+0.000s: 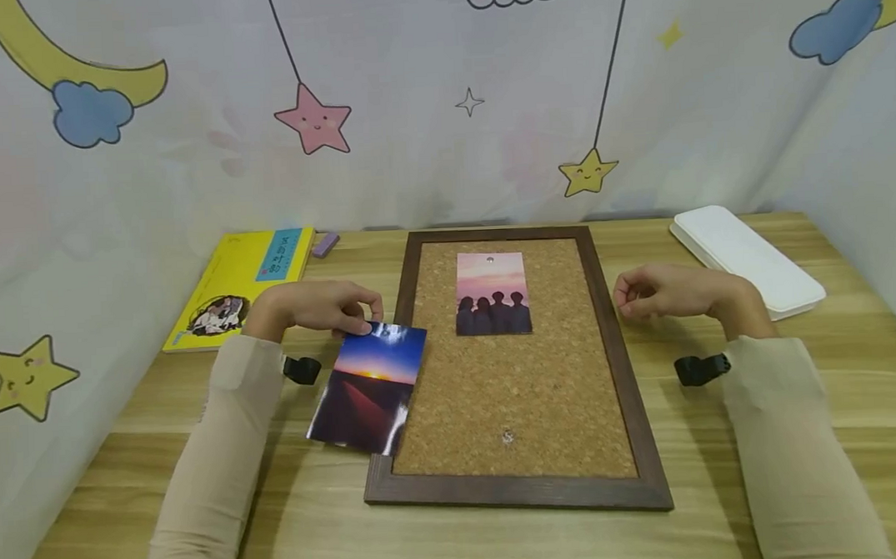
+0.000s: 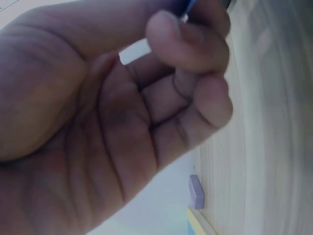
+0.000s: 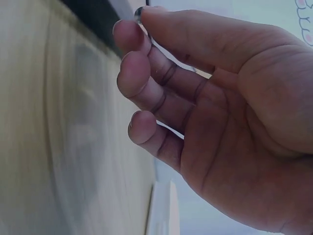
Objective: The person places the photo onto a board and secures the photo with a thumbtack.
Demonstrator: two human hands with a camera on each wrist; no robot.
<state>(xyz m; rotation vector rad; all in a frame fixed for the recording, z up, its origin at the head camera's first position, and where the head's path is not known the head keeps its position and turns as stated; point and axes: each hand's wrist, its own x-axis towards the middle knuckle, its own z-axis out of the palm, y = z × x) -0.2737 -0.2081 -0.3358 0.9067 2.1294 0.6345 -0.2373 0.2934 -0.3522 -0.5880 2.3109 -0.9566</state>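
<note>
A glossy sunset photo (image 1: 370,387) hangs tilted from my left hand (image 1: 317,308), which pinches its top edge between thumb and fingers. The photo's lower right overlaps the left frame edge of a cork board (image 1: 565,391). Another photo (image 1: 492,298), pink sky with several silhouettes, is fixed to the upper cork by a small pin (image 1: 490,259). A clear pin (image 1: 507,436) sits on the lower cork. Right of the board is my right hand (image 1: 670,291), fingers curled. Its thumb and index finger pinch a small dark shiny piece (image 3: 139,14), mostly hidden.
On the left lies a yellow book (image 1: 230,272), with a purple eraser-like block (image 1: 325,245) beside it. A white case (image 1: 747,258) rests at the back right, behind my right hand. A patterned curtain (image 1: 412,148) borders the wooden table's back edge.
</note>
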